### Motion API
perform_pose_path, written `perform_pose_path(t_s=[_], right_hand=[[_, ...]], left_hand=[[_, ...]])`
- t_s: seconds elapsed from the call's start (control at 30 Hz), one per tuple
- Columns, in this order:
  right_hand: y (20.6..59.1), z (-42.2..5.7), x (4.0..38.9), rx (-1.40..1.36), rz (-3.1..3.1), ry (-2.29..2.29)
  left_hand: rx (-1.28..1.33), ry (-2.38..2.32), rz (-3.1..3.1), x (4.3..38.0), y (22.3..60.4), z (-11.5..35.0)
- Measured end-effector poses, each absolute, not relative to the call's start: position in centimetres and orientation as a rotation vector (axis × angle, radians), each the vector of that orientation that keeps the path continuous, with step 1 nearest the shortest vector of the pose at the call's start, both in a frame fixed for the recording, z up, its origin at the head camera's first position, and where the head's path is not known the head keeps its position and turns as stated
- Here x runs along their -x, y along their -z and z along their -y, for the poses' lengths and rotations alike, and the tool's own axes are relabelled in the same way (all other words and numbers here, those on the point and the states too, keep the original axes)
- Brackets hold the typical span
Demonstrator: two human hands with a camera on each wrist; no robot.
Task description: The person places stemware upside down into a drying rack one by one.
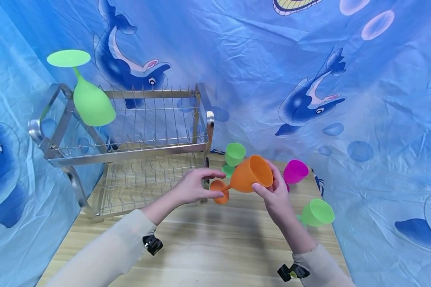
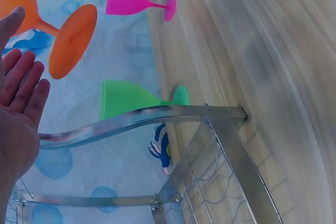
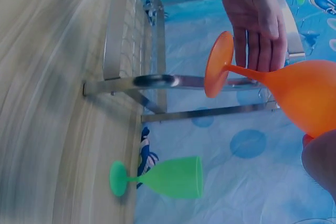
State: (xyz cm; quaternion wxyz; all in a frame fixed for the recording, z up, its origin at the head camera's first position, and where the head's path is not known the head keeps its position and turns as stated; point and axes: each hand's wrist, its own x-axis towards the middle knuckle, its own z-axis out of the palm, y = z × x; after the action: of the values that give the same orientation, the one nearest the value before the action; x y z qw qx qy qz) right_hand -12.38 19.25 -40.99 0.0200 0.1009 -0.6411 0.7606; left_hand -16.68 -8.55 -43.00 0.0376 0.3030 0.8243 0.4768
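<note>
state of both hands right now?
Left hand: open, near the orange goblet.
Right hand: closed, holding the orange goblet.

An orange cup [image 1: 241, 177], one solid colour from rim to foot, contrasts with a magenta cup [image 1: 295, 171], a lime-green cup [image 1: 92, 104] and two plain green cups [image 1: 235, 154]. The rack [image 1: 129, 155] is metallic silver; the table [image 1: 201, 251], pale tan with streaked wood grain. Cream sleeves [image 1: 107, 247] meet black wrist cameras [image 1: 152, 244]. A blue cloth [image 1: 233, 59] carries a print of darker blue, white-bellied dolphins [image 1: 109, 65], blue bubbles [image 1: 360, 152] and pinkish bubbles [image 1: 378, 25].
</note>
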Motion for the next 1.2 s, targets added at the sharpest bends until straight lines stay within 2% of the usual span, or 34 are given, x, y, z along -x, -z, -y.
perform_pose_path(t_s=[0.83, 1.03, 1.2], right_hand=[[40.8, -17.8, 12.5, -0.44, 1.866, -2.462], [40.6, -18.5, 12.9, -0.587, 1.941, -2.423], [39.1, -20.5, 13.5, -0.785, 2.188, -2.118]], left_hand=[[-0.809, -1.585, -2.344, 17.7, 42.3, 8.0], [-0.868, -1.577, -2.396, 17.6, 42.2, 8.6], [-0.935, -1.523, -2.465, 17.4, 41.7, 9.3]])
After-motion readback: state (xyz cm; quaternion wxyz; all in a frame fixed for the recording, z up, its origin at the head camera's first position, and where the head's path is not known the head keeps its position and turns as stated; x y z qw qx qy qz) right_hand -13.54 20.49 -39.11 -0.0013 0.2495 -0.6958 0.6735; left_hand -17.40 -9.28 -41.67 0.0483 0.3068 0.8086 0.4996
